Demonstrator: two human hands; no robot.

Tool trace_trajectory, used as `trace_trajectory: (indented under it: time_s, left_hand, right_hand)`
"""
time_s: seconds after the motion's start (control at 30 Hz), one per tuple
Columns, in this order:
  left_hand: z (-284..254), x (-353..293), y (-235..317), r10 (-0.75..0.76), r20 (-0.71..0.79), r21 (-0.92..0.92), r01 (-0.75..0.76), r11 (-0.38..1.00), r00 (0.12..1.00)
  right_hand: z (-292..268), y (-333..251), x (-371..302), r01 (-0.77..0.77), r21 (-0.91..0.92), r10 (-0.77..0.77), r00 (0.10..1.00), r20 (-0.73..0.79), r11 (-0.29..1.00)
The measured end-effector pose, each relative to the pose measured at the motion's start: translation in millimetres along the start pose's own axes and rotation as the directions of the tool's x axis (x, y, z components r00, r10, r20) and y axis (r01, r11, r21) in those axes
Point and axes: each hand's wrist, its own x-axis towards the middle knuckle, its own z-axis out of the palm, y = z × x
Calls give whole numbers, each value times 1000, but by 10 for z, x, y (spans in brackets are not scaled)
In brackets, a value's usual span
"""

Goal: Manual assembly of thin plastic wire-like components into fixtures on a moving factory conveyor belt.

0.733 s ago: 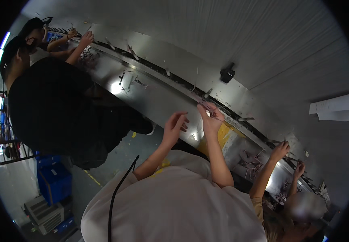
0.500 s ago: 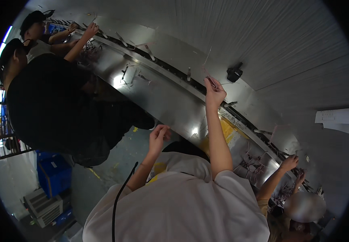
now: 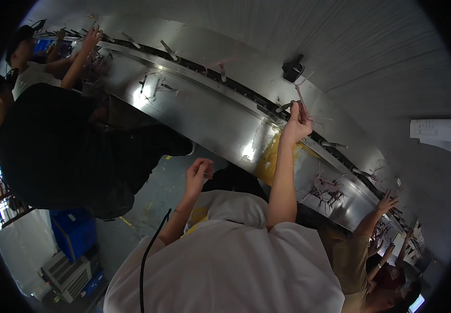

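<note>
Pinching pinkish strands [image 3: 300, 96] right of and above the frame's centre, the right hand [image 3: 299, 121] now carries them alone; the left hand [image 3: 199, 169] has drawn apart, curled, contents unclear

Bench [image 3: 204, 122] glossy smooth metal; shirt [image 3: 230, 266] matt cloth; sheet [image 3: 436, 130] paper.

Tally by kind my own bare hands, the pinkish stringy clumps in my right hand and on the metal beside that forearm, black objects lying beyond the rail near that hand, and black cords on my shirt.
Hands: 2 (left hand, right hand)
Pinkish clumps: 2 (held clump, loose heap)
Black object: 1
Black cord: 1
Total: 6
</note>
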Motion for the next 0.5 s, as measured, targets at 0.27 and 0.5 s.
trace_trajectory:
  time_s: [0.27, 0.5]
  left_hand:
    - [202, -226, -167, -14, 106, 92, 4, 996, 994]
    - [346, -416, -375, -48, 158, 178, 19, 984, 986]
  right_hand:
    - [-891, -36, 257, 74, -44, -81, 976, -203, 996]
    - [-1710, -358, 547, 244, -437, -410, 846, -340, 866]
